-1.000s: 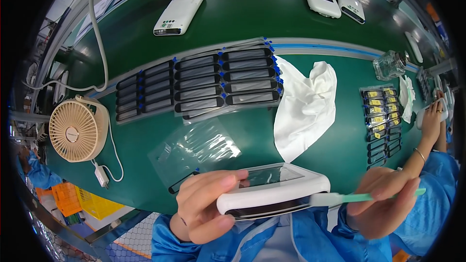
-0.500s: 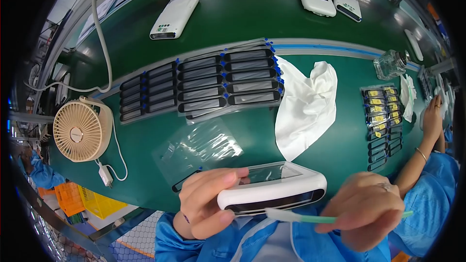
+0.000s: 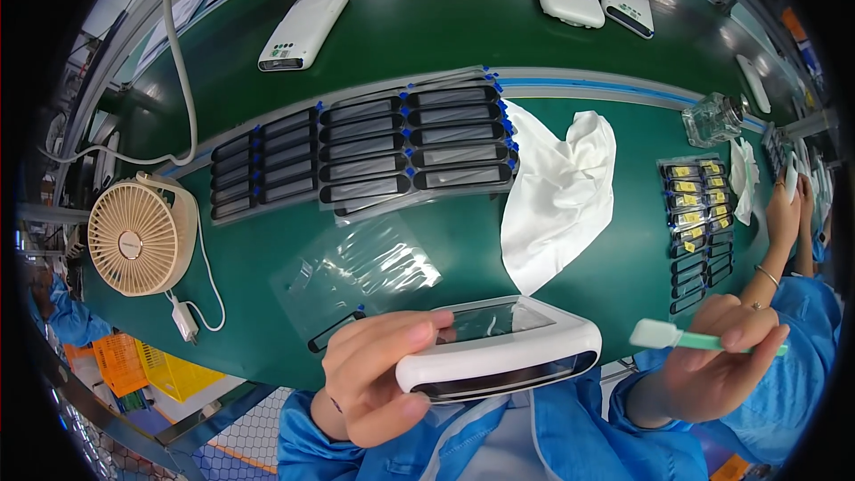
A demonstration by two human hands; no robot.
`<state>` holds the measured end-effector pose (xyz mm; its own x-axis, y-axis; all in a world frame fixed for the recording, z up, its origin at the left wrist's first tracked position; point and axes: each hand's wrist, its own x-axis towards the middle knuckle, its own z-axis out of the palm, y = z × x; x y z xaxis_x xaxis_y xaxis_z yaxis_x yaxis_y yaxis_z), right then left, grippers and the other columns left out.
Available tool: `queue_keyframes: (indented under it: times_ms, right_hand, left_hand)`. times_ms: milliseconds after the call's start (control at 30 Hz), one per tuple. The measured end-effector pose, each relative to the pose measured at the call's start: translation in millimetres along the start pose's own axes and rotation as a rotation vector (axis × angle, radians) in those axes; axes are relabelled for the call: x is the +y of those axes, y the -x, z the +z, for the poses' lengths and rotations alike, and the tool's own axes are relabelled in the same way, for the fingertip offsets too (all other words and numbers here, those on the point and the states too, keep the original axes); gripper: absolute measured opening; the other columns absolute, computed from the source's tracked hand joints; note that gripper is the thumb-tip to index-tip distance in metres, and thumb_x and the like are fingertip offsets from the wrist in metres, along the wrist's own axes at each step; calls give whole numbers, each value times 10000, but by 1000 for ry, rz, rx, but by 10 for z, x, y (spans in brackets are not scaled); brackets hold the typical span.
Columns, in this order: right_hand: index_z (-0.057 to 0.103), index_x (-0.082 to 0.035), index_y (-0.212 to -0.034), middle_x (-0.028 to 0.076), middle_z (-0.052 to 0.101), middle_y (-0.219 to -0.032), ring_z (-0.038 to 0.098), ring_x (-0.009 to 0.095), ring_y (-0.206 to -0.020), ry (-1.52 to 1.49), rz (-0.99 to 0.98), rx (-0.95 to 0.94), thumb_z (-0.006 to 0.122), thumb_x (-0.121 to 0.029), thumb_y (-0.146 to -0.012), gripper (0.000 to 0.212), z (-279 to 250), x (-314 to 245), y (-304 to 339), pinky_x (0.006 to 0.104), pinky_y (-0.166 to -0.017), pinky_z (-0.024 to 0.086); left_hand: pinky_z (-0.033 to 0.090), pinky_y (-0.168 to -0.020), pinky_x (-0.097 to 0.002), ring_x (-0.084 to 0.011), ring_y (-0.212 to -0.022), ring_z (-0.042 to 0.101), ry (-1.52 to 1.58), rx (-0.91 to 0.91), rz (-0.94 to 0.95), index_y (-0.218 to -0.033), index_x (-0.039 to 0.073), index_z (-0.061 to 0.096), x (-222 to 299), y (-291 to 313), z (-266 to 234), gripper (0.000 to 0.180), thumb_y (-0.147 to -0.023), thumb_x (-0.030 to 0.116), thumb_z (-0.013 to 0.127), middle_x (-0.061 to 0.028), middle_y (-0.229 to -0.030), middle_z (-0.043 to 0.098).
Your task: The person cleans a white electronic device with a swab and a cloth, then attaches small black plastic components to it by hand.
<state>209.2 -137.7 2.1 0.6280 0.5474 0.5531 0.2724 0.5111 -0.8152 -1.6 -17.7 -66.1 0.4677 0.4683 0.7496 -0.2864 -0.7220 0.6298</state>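
Observation:
My left hand [image 3: 374, 379] grips the left end of a white handheld device [image 3: 570, 343], thumb below and fingers on top. Its screen faces up, and a long dark glossy window runs along the side toward me. Off to the right, my right hand [image 3: 726, 361] pinches a cleaning swab [image 3: 657, 333] by its green handle. The swab's flat white head points left, apart from the device. Just beyond my left hand lie a clear plastic sheet [image 3: 356, 263] and one loose black-framed strip [image 3: 325, 336].
Several rows of black-framed strips [image 3: 365, 147] lie beyond, beside a crumpled white cloth [image 3: 561, 205]. A beige fan [image 3: 134, 245] stands left. At right are a glass jar [image 3: 712, 120], yellow-labelled strips [image 3: 688, 205] and a co-worker's arm [image 3: 773, 258]. Other white devices [image 3: 303, 28] rest on the far green surface.
My right hand has moved right and slightly up, taking the swab away from the device's dark window. My left hand holds the device almost where it was.

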Motion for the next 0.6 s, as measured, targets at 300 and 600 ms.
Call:
queue_keyframes:
  times_ms: [300,600]
  right_hand:
    - [489,-85,-648,31,458,-379,415,129,-350,188,71,-308,201,-311,-985,497,498,-31,4,198,-410,348]
    - [530,-56,-731,57,570,-470,481,108,-348,37,91,13,140,-317,-988,535,81,-104,-54,213,-363,374]
  left_hand:
    - [566,-546,-429,-383,-693,635,12,-10,-12,-1078,73,486,5,28,-46,340,-743,84,543,-321,-1022,546]
    - [564,-536,-428,-378,-680,635,32,-2,-47,-1075,69,487,65,-5,-2,345,-737,85,551,-319,-1004,553]
